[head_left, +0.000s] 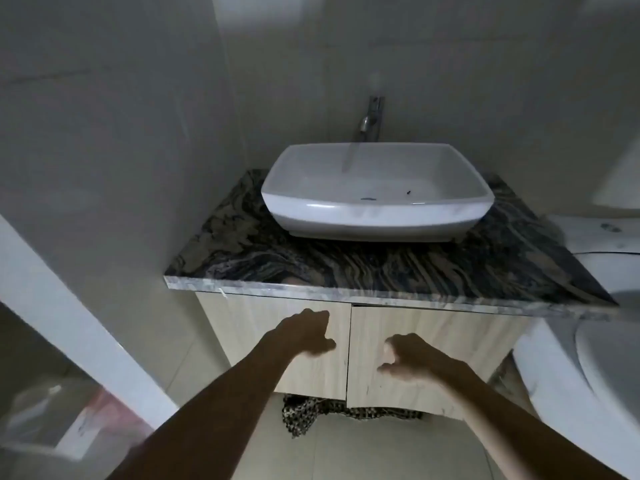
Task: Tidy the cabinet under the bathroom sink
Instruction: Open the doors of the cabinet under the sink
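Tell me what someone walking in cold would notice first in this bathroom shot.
Probably the white basin sink, sitting on the dark veined countertop at centre. Next, the left hand and right hand reaching at the two closed cabinet doors below, holding nothing. A leopard-print cloth pokes out beneath the doors onto the floor.

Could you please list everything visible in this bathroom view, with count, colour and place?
sink: one, white, on the countertop
faucet: one, metal, behind the sink
countertop: one, dark veined stone, on the cabinet
cabinet doors: two, light wood, closed
patterned cloth: one, spotted, on the floor under the doors
toilet: one, white, right
plastic bag: one, clear, lower left
left hand: at the left door
right hand: at the right door
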A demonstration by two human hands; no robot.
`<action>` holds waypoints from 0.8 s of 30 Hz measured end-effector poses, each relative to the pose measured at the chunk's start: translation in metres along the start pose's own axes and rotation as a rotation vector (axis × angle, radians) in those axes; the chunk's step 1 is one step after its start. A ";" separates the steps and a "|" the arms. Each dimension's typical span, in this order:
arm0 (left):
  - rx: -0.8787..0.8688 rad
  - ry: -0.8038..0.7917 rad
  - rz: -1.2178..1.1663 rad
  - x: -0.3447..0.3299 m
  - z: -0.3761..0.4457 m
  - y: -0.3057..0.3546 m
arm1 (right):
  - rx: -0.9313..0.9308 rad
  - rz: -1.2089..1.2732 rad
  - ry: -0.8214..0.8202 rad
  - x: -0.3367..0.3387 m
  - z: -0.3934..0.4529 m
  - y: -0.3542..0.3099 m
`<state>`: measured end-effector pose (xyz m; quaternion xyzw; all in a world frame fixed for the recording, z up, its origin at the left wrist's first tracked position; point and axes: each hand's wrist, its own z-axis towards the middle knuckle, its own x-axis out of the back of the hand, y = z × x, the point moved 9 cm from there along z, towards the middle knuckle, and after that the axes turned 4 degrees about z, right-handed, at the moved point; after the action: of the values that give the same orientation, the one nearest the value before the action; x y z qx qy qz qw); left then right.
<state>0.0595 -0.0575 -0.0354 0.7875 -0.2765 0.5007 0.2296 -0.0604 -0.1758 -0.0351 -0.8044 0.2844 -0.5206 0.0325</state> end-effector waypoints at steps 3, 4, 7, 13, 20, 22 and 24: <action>0.063 0.119 -0.025 -0.039 0.026 -0.015 | 0.085 -0.108 0.112 -0.024 0.038 -0.004; 0.092 0.192 -0.033 -0.049 0.036 -0.023 | 0.129 -0.151 0.181 -0.027 0.051 -0.010; 0.143 0.449 -0.073 -0.072 0.064 -0.032 | 0.270 -0.288 0.473 -0.035 0.088 -0.031; 0.181 0.772 -0.166 -0.121 0.100 -0.035 | 0.285 -0.441 0.839 -0.044 0.136 -0.049; 0.130 0.858 -0.298 -0.152 0.122 -0.029 | 0.188 -0.514 0.992 -0.038 0.136 -0.072; 0.120 0.892 -0.293 -0.156 0.120 -0.027 | 0.166 -0.582 1.046 -0.039 0.137 -0.078; 0.121 0.910 -0.274 -0.159 0.120 -0.028 | 0.177 -0.583 1.101 -0.041 0.133 -0.082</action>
<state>0.1025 -0.0802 -0.2308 0.5295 -0.0120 0.7750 0.3449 0.0759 -0.1196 -0.1008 -0.4571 -0.0158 -0.8675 -0.1955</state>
